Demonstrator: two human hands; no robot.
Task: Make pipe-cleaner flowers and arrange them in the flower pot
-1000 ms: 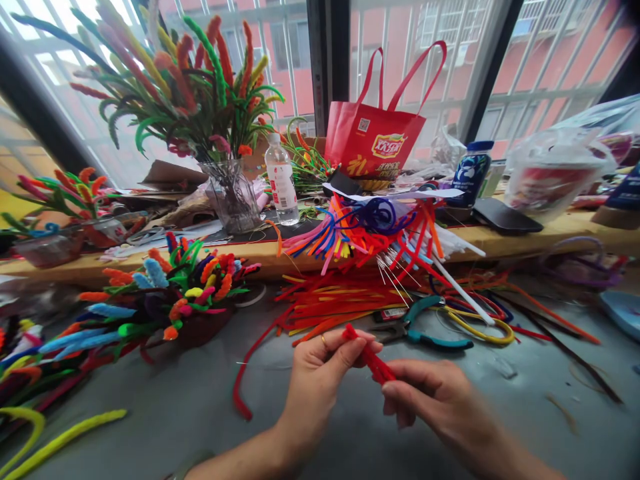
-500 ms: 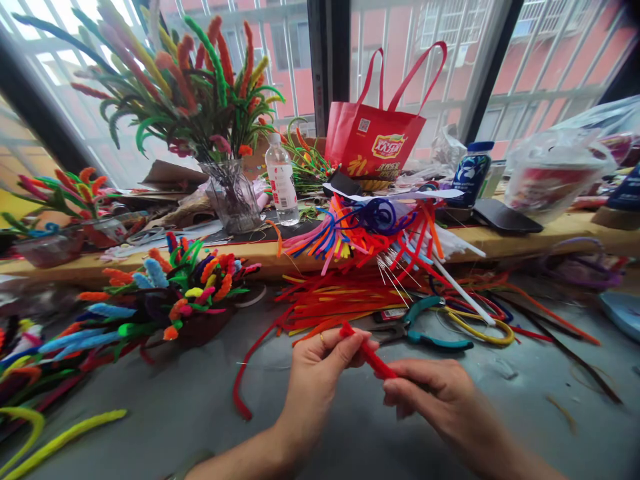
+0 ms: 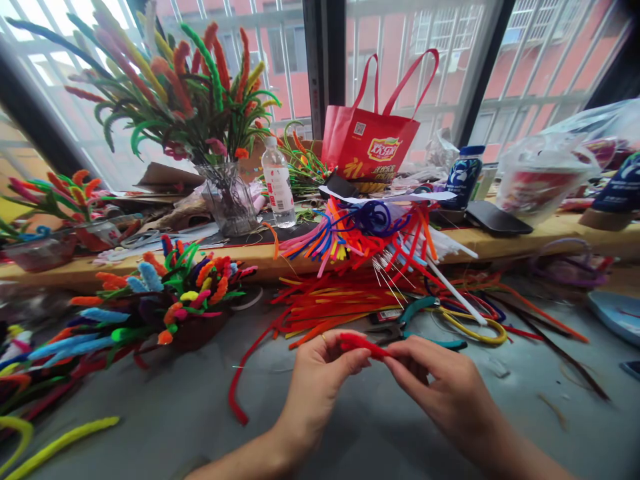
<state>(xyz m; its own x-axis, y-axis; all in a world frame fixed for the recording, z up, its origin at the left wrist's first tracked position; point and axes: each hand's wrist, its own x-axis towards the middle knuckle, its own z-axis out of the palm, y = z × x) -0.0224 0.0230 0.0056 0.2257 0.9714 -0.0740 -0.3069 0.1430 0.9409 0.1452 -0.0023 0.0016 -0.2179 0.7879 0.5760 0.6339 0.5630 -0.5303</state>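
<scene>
Head view shows both hands above the grey desk (image 3: 367, 440), holding one small red piece (image 3: 361, 343) between them. The left hand (image 3: 317, 383) keeps its thumb and forefinger nearly closed on the left part of the red piece; the thumb is on the near side, and the forefinger is partly hidden. The right hand (image 3: 445, 383) pinches the right end with its thumb tip and fingertips, so the gap there is very narrow. The red piece crosses the short space between the two grips, a little slanted, lower at the right. Just beyond the hands, toward the far edge of the desk, lie the pliers (image 3: 417, 308), partly covered by the right hand, and many red and orange strips (image 3: 320, 308). A yellow coil (image 3: 493, 339) is to the right of the pliers. One curved red strip (image 3: 235, 393) lies left of the left hand, and a yellow stem (image 3: 75, 437) is well apart, at the left side. Near the right side is a blue dish (image 3: 613, 317). Behind the far edge, a ledge (image 3: 555, 235) carries a vase (image 3: 230, 207), a bottle (image 3: 279, 187) and a red bag (image 3: 370, 143).
</scene>
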